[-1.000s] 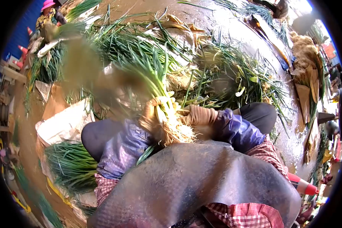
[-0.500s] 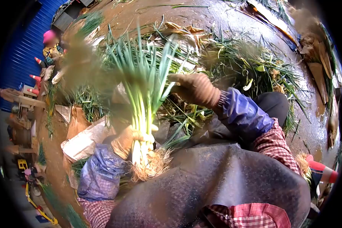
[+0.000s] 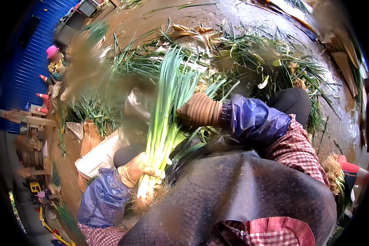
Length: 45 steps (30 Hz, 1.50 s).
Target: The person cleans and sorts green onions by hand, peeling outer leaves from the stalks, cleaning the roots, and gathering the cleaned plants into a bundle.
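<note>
Onion greens [image 3: 254, 61] litter the wet floor [image 3: 233, 16]; blue wall [image 3: 24, 69] beyond.

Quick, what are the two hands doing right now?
Left hand: closed, holding a bunch of green onions.
Right hand: curled at the onions' leaves; can't tell if it's gripping any.

One left hand [image 3: 140, 169], one right hand [image 3: 201, 110], one held onion bunch [image 3: 161, 135], two purple sleeves [image 3: 256, 119], two knees [image 3: 292, 102], one apron [image 3: 233, 184], four cones [image 3: 350, 167], one pink-hatted co-worker [image 3: 55, 67].
</note>
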Available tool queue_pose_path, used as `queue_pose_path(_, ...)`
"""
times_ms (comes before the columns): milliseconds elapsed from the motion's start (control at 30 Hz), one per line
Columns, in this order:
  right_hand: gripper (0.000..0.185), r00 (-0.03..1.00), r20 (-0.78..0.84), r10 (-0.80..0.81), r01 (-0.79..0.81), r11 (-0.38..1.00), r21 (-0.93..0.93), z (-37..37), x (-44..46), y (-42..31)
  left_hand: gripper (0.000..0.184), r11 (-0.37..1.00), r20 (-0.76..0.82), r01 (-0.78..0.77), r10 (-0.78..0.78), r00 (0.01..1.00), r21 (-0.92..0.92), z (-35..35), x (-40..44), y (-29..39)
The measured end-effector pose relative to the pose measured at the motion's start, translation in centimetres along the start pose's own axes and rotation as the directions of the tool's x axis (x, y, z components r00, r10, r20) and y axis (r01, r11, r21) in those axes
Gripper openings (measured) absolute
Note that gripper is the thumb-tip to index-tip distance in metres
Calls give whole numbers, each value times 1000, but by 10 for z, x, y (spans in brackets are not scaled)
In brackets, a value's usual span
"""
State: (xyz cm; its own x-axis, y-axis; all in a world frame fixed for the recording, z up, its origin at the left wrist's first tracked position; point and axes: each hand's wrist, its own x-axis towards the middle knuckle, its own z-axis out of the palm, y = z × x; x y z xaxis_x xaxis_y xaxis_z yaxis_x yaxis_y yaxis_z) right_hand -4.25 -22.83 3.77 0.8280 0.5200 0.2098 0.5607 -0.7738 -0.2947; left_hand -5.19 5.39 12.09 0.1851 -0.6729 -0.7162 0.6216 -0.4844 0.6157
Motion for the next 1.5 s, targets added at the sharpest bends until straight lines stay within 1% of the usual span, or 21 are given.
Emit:
queue_pose_path(133,17,984,-30,177,-178,984,-16,20,-14,50,59,997,-1,44,-44,999,-57,5,-11,0)
queue_pose_path(167,21,979,-167,117,-184,859,-478,36,-25,89,58,993,-2,86,-86,996,-82,8,-16,0)
queue_pose_path(233,23,939,-261,224,-338,462,-820,22,-61,144,58,998,-9,58,-58,998,-35,4,-27,-10)
queue_pose_path(267,12,725,44,687,-622,682,-385,-16,-69,155,58,999,-11,42,-42,999,9,4,-33,-13)
queue_pose_path(333,17,445,134,885,-789,459,-409,-53,-104,186,61,994,-4,0,0,1000,107,0,-43,-17)
queue_pose_path(400,26,432,16,902,-825,403,-395,-67,-120,193,66,946,2,-47,49,999,320,-2,-51,-20)
queue_pose_path(533,42,804,-48,592,-591,806,46,-42,-89,170,74,902,-2,19,-20,1000,431,-7,-57,-22)
queue_pose_path(700,56,983,-6,182,-179,972,153,17,-26,135,57,792,-27,-9,32,999,611,15,-62,-10)
queue_pose_path(800,43,939,-342,32,89,940,331,42,-24,127,61,786,7,49,-68,998,616,23,-71,-5)
queue_pose_path(967,45,991,-125,52,-54,999,-8,0,-34,124,59,770,22,48,-81,997,636,16,-85,-9)
queue_pose_path(1000,37,946,-267,-185,131,969,-209,10,-36,143,59,771,24,45,-78,997,636,11,-88,-12)
queue_pose_path(1033,33,966,-123,226,-183,940,288,18,-50,161,60,809,21,40,-65,998,587,7,-90,-16)
queue_pose_path(1067,30,843,196,500,-496,587,640,10,-57,161,61,845,16,36,-52,999,533,5,-91,-20)
queue_pose_path(1100,25,860,41,509,-391,604,694,2,-62,152,55,905,-32,36,-25,999,423,11,-94,-18)
queue_pose_path(1133,28,721,222,656,-545,340,766,-13,-67,147,55,906,-30,35,-24,999,421,9,-96,-21)
queue_pose_path(1267,25,648,197,735,-77,-194,978,-5,-130,215,59,889,-4,41,-44,999,457,0,-113,-21)
queue_pose_path(1333,24,289,34,957,18,-41,999,11,-147,256,66,996,-28,55,-53,998,64,7,-123,-21)
queue_pose_path(1367,25,324,-177,929,-707,362,607,-1,-164,269,72,996,-7,-8,9,1000,87,-2,-128,-27)
queue_pose_path(1400,27,501,-267,823,-856,425,-296,-16,-181,277,70,993,-43,29,-34,998,-116,10,-134,-16)
queue_pose_path(1433,27,513,-259,818,-848,438,-297,-23,-190,281,70,993,-24,-43,40,999,-107,3,-139,-21)
queue_pose_path(1500,42,184,-355,917,-956,251,154,-35,-199,285,64,966,-5,-240,241,971,-95,-9,-146,-26)
